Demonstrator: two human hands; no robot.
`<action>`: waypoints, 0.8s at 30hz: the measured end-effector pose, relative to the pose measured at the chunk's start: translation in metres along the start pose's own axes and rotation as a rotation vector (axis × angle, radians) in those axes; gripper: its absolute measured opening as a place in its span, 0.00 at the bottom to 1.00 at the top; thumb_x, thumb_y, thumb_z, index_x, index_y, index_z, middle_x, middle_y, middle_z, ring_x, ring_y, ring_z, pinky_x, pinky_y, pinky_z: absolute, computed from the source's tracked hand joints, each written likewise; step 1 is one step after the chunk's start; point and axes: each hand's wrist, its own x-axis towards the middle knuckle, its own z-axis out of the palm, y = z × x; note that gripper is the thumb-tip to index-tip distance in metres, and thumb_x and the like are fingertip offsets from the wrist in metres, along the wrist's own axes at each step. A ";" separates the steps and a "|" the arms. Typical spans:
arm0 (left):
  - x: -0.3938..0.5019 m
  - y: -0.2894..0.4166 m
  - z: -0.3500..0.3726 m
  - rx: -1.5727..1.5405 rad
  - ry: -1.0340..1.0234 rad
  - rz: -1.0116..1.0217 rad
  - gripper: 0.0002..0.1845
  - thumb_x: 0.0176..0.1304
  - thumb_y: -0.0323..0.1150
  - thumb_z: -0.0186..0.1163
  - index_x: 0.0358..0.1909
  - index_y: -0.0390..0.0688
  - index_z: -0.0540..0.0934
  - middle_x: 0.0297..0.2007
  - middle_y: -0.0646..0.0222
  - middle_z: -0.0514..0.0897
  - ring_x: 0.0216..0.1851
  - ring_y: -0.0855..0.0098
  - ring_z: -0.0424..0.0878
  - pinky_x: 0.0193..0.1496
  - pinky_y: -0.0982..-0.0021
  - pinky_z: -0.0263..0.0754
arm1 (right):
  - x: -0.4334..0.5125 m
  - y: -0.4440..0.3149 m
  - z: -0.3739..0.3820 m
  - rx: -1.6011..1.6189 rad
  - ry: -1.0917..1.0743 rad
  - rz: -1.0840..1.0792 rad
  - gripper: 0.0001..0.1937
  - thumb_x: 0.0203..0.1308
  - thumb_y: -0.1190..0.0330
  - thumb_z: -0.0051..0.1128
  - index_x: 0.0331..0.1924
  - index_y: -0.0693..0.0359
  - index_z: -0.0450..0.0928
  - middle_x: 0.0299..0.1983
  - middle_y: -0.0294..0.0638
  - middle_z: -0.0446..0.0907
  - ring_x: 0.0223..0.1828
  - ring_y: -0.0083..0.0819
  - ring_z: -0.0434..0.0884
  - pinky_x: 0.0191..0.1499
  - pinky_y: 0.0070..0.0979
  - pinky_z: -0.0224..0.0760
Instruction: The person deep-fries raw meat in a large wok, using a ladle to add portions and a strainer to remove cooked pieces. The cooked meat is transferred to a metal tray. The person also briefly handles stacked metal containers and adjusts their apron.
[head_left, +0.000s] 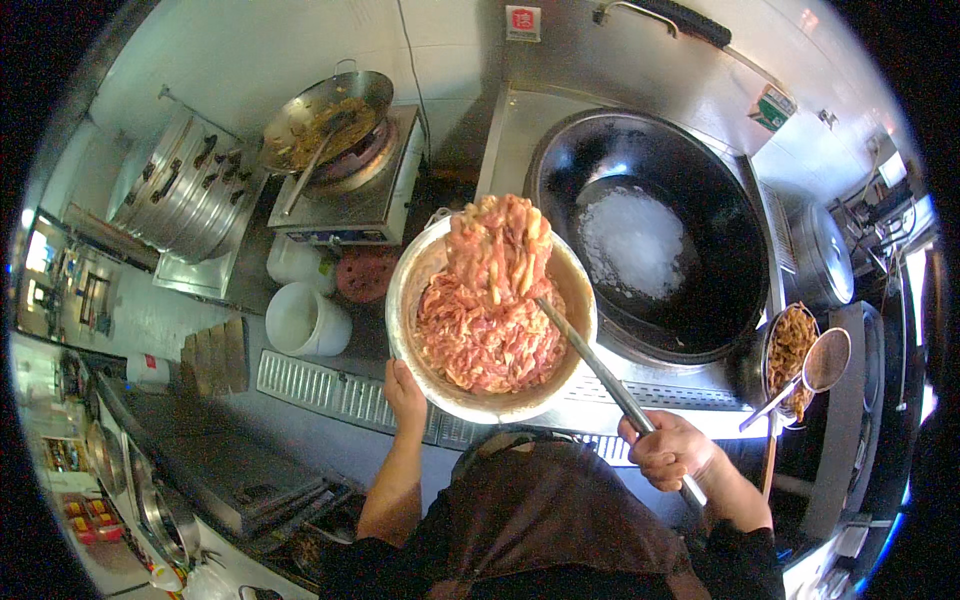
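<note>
In front of me is a round metal basin holding a mass of sliced raw meat. My left hand grips its near left rim. With my right hand I hold the metal handle of a ladle or similar tool. Its head lies under a heaped portion of meat at the basin's far side, so I cannot make out its shape. Right of the basin sits a large black wok with a white, foamy or solid-looking patch at its bottom.
A smaller wok of cooked food with a ladle stands on a burner. Stacked metal steamers and a white bucket are at left. At right, a mesh strainer lies by a container of brown strips, near a lidded pot.
</note>
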 end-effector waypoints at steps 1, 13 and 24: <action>-0.001 0.002 0.001 -0.059 0.007 0.032 0.24 0.73 0.44 0.43 0.48 0.30 0.75 0.47 0.49 0.79 0.49 0.53 0.76 0.55 0.61 0.67 | -0.005 -0.004 0.004 -0.084 0.034 0.000 0.12 0.63 0.78 0.48 0.47 0.66 0.60 0.16 0.32 0.61 0.10 0.22 0.67 0.11 0.23 0.62; 0.003 -0.001 0.000 -0.146 0.007 -0.070 0.23 0.72 0.44 0.42 0.47 0.32 0.75 0.42 0.57 0.80 0.45 0.64 0.76 0.50 0.66 0.68 | -0.011 -0.028 0.002 -0.076 -0.047 -0.011 0.08 0.64 0.78 0.42 0.47 0.65 0.63 0.15 0.31 0.61 0.08 0.20 0.66 0.10 0.23 0.64; 0.004 0.018 0.024 -0.566 0.190 -0.369 0.26 0.63 0.47 0.49 0.48 0.31 0.76 0.47 0.58 0.79 0.46 0.62 0.78 0.50 0.64 0.71 | 0.007 -0.037 -0.041 -0.304 0.068 0.018 0.08 0.62 0.71 0.49 0.44 0.59 0.66 0.15 0.26 0.61 0.08 0.14 0.61 0.08 0.18 0.58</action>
